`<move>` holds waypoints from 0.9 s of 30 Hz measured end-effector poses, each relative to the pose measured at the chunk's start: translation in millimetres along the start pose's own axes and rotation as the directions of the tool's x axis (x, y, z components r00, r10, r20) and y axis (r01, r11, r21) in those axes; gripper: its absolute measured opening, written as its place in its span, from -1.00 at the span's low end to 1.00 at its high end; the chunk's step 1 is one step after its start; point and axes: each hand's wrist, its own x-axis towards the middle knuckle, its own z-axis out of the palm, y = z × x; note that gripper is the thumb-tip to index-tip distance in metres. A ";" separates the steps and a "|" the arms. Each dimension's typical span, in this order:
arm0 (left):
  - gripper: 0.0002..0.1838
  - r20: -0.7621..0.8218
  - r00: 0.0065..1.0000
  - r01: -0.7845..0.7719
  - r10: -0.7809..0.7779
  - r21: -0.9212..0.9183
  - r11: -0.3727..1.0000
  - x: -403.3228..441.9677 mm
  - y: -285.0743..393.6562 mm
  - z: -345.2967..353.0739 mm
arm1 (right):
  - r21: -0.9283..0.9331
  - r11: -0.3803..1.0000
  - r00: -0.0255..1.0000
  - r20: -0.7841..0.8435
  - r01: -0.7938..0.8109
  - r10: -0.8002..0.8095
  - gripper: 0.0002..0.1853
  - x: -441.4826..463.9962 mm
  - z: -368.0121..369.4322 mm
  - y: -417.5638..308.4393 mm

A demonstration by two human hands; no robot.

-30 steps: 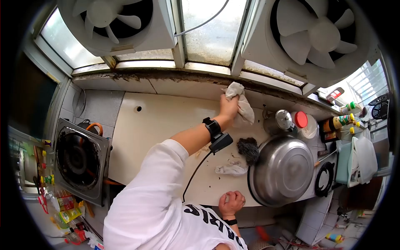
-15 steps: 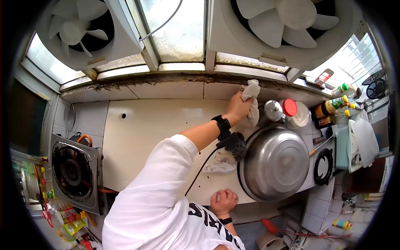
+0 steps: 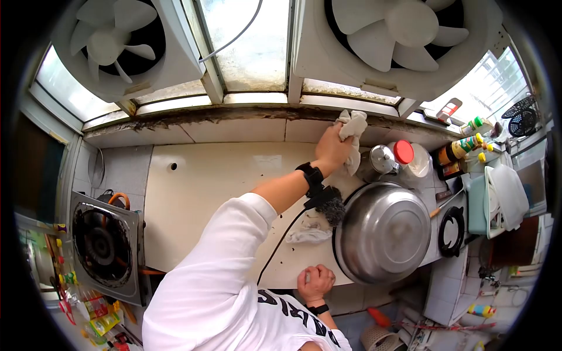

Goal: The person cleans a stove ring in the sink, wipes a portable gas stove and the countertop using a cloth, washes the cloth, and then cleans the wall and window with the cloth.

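Note:
My left hand [image 3: 333, 147] reaches across the cream countertop [image 3: 205, 199] and is closed around a crumpled white cloth [image 3: 353, 126], by the tiled strip below the window. Part of the cloth hangs down beside a metal pot [image 3: 376, 162]. Near my left wrist lies a dark scouring pad [image 3: 332, 209], partly hidden by the device strapped there. A second whitish cloth [image 3: 309, 234] lies crumpled below it. At the counter's front edge my right hand [image 3: 316, 282] rests with its fingers curled in and nothing visible in them.
A large upturned metal basin [image 3: 383, 231] stands right of the cloths, with a red-lidded jar [image 3: 403, 152] behind it. Bottles [image 3: 462, 149] and a dish rack [image 3: 489, 202] are farther right. A gas stove [image 3: 105, 245] stands at the left. Two fans [image 3: 410, 26] hang above.
The view has shifted right and turned slightly. My left hand has moved right along the tiled strip with the cloth, closer to the metal pot. My right hand stays at the counter edge.

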 end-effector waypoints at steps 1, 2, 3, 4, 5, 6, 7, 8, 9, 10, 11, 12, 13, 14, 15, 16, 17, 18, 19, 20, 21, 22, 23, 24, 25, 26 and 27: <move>-0.72 -0.004 1.000 0.002 -0.002 -0.005 1.000 1.6 -0.3 4.3 | -0.009 1.000 1.000 0.002 -0.010 0.010 -0.89 -0.9 1.1 0.5; -0.73 0.004 1.000 -0.003 0.003 -0.054 0.999 3.6 -2.7 7.7 | -0.018 1.000 1.000 0.006 -0.021 0.021 -0.90 -3.1 1.2 0.3; -0.73 0.011 1.000 -0.007 0.008 -0.101 0.995 2.7 -4.6 6.7 | -0.020 1.000 1.000 0.011 -0.016 0.016 -0.90 -6.6 0.3 -1.2; -0.72 0.026 0.999 -0.032 0.036 -0.129 0.991 -2.9 -6.0 -16.8 | -0.013 1.000 1.000 0.008 -0.012 0.012 -0.90 -3.3 0.0 -0.8; -0.72 -0.045 0.999 -0.022 0.012 -0.208 0.978 -4.8 -24.0 -23.6 | -0.006 1.000 1.000 0.009 -0.023 0.023 -0.90 -2.5 0.4 0.5; -0.72 -0.132 0.991 -0.044 0.021 -0.174 0.984 -1.6 -50.1 -30.7 | -0.008 1.000 1.000 0.001 -0.017 0.017 -0.90 -3.4 0.9 1.8; -0.74 -0.129 0.991 -0.064 0.030 -0.266 0.962 0.3 -76.4 -46.3 | -0.008 1.000 1.000 -0.004 -0.020 0.020 -0.90 -3.5 -0.1 2.5; -0.75 -0.191 0.982 -0.055 -0.004 -0.303 0.951 -2.2 -93.9 -64.5 | 0.007 1.000 1.000 -0.001 -0.015 0.015 -0.90 -3.0 -0.1 2.7; -0.70 -0.230 0.966 0.032 -0.120 -0.354 0.935 -9.7 -97.2 -89.1 | 0.024 1.000 1.000 0.006 -0.011 0.010 -0.90 -3.6 -0.2 2.3; -0.74 -0.244 0.951 0.088 -0.192 -0.383 0.920 -16.8 -91.5 -114.8 | 0.028 0.999 1.000 0.010 -0.015 0.015 -0.90 -4.1 -1.6 2.0; -0.74 -0.310 0.923 0.092 -0.226 -0.393 0.915 -17.5 -104.7 -134.9 | 0.024 1.000 1.000 0.001 -0.003 0.003 -0.89 -2.4 -2.2 1.6; -0.74 -0.379 0.888 0.094 -0.259 -0.402 0.911 -15.8 -117.1 -147.2 | 0.022 1.000 1.000 -0.006 0.014 -0.014 -0.89 -1.5 -1.9 1.3; -0.74 -0.390 0.883 0.096 -0.261 -0.394 0.914 -12.4 -124.4 -149.9 | 0.034 0.999 1.000 0.000 0.020 -0.020 -0.89 -1.4 -0.3 2.2; -0.72 -0.480 0.834 0.087 -0.274 -0.375 0.923 -9.0 -132.8 -153.1 | 0.031 0.999 1.000 0.002 0.011 -0.012 -0.88 -2.4 1.6 2.9; -0.71 -0.565 0.774 0.083 -0.286 -0.357 0.930 -8.3 -138.7 -155.3 | 0.025 1.000 1.000 0.006 0.004 -0.004 -0.88 -4.0 2.4 2.7; -0.65 -0.604 0.744 0.146 -0.286 -0.271 0.951 -5.7 -134.3 -142.6 | 0.029 0.999 1.000 0.016 0.015 -0.016 -0.88 -3.8 2.9 2.0; -0.64 -0.493 0.786 0.207 -0.373 -0.358 0.910 -4.3 -129.7 -125.8 | 0.016 1.000 1.000 0.022 0.012 -0.013 -0.88 -3.7 2.5 1.7; -0.63 -0.370 0.814 0.272 -0.447 -0.438 0.857 -2.5 -124.1 -107.2 | 0.000 1.000 1.000 0.029 0.012 -0.012 -0.88 -3.4 2.3 1.4; -0.62 -0.305 0.889 0.219 -0.341 -0.370 0.903 -6.4 -116.1 -86.7 | -0.001 0.999 0.999 0.039 0.032 -0.032 -0.88 -3.8 2.5 1.0; -0.62 -0.204 0.865 0.359 -0.458 -0.386 0.850 -2.3 -117.6 -58.0 | -0.007 1.000 0.999 0.036 0.028 -0.027 -0.88 -4.9 3.1 1.0; -0.60 -0.124 0.859 0.411 -0.496 -0.410 0.814 -11.1 -73.8 -59.6 | -0.012 1.000 0.999 0.035 0.026 -0.026 -0.88 -4.8 4.0 1.1; -0.59 -0.201 0.839 0.397 -0.506 -0.410 0.821 -7.3 -74.5 -44.1 | -0.012 0.999 0.997 0.051 0.053 -0.052 -0.88 -4.5 5.6 1.9; -0.61 -0.178 0.822 0.404 -0.541 -0.487 0.774 4.3 -100.8 -26.2 | -0.015 0.999 0.998 0.051 0.045 -0.044 -0.88 -6.3 6.8 2.8; -0.62 -0.189 0.820 0.375 -0.540 -0.534 0.758 5.4 -105.7 -32.0 | -0.018 0.999 0.998 0.051 0.032 -0.032 -0.88 -7.9 6.1 2.8; -0.64 -0.200 0.820 0.343 -0.535 -0.577 0.741 6.0 -108.8 -36.3 | -0.018 0.999 0.997 0.062 0.046 -0.045 -0.88 -9.1 4.6 3.5; -0.70 -0.146 0.795 0.337 -0.589 -0.701 0.628 5.7 -118.4 -51.9 | -0.014 0.999 0.998 0.052 0.046 -0.046 -0.88 -8.1 5.3 3.4; -0.75 -0.084 0.772 0.323 -0.630 -0.802 0.503 0.4 -111.5 -78.3 | -0.006 0.999 0.998 0.040 0.043 -0.043 -0.88 -7.1 6.7 2.9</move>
